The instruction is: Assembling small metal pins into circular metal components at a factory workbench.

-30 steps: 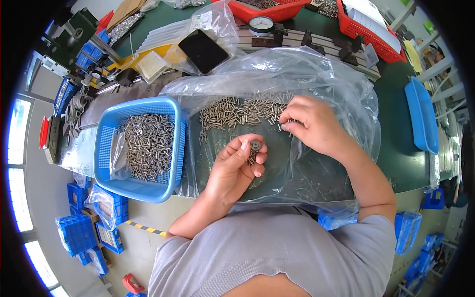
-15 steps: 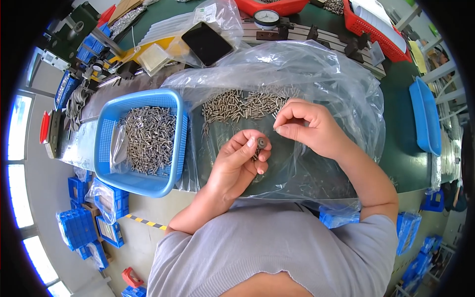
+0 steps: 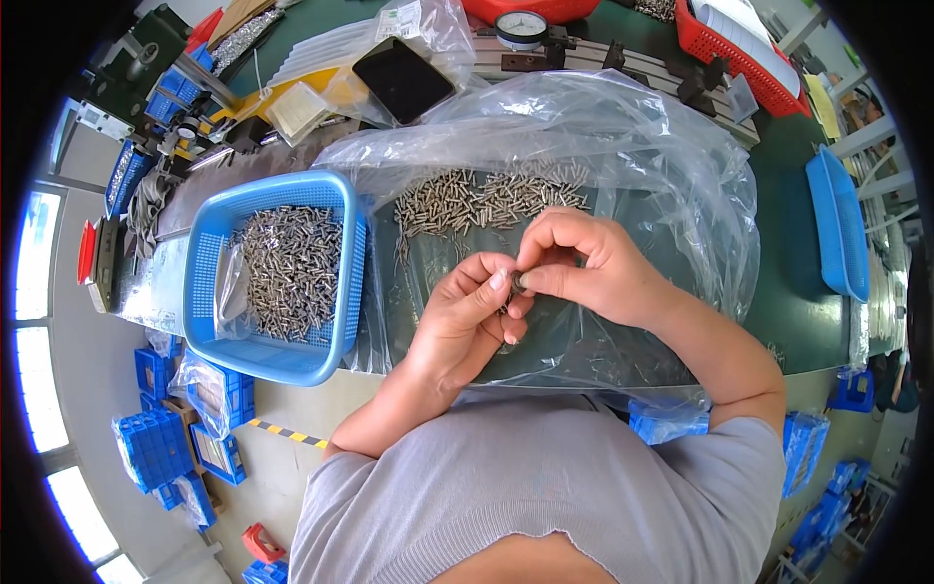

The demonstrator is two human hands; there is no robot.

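Over the near middle of the bench, my left hand (image 3: 464, 313) grips a small round metal piece (image 3: 517, 281) between thumb and forefinger, with its other fingers curled beneath. My right hand (image 3: 581, 268) meets it from the right, thumb and forefinger pinched together at the round piece. Whatever lies between those right fingertips is hidden. Beyond both hands, short metal pins (image 3: 435, 204) are heaped on a clear plastic sheet (image 3: 671, 195). To the left stands a blue basket (image 3: 352, 263) holding many more of these pins (image 3: 292, 277) and a clear plastic bag (image 3: 232, 292).
A black phone (image 3: 404, 80) lies on plastic bags at the back. Behind the sheet, a dial gauge (image 3: 520, 30) sits by a metal rail (image 3: 632, 88). A red basket (image 3: 739, 58) is at the back right, and a blue tray (image 3: 835, 224) stands at the right edge.
My right hand has come left and slightly down, its fingertips now touching the round piece. The left hand stays nearly in place, and the piece's face is now mostly covered.
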